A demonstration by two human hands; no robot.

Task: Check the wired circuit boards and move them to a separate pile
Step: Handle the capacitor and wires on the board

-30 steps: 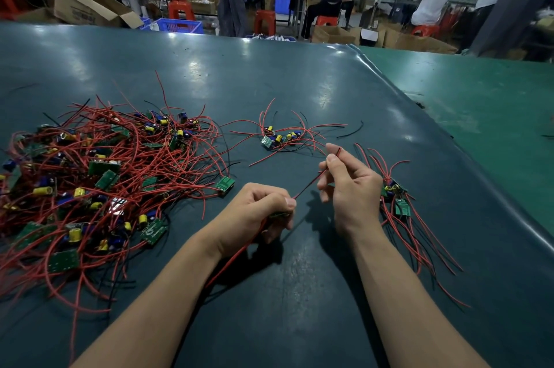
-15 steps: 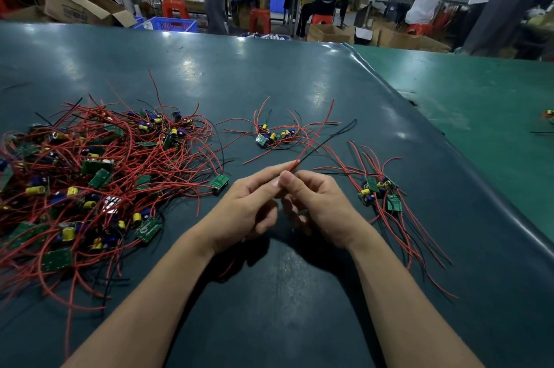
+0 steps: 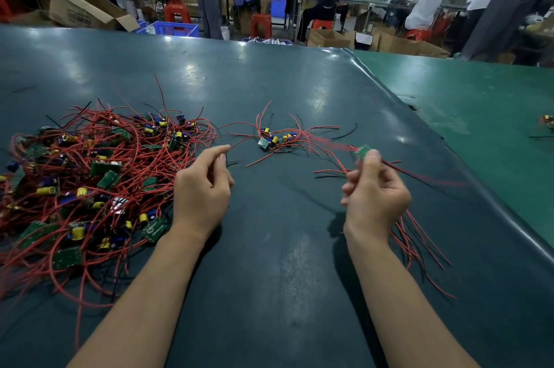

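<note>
Right fingers (image 3: 370, 162): curled, pinching a small green board (image 3: 363, 151) at the tips, above the right hand (image 3: 376, 198).
Board: blurred, sticking up past the fingertips; face and parts unreadable.
Board wires (image 3: 419, 176): red and black, trailing from the pinch toward the right (long axis roughly left-right, smeared by motion).
Left fingers (image 3: 217, 157): loosely curled, holding nothing plainly visible, thumb and forefinger close together; left hand (image 3: 202, 190) just beside the big pile (image 3: 90, 184).
Big pile: tangled red wires, green boards, yellow and blue capacitors, cut off at the left edge.
Middle cluster (image 3: 274, 139): few boards, between the hands, farther back.
Right pile (image 3: 419, 244): mostly hidden behind the right wrist; only wire ends visible.
Mat (image 3: 284, 292): dark green, under everything.
</note>
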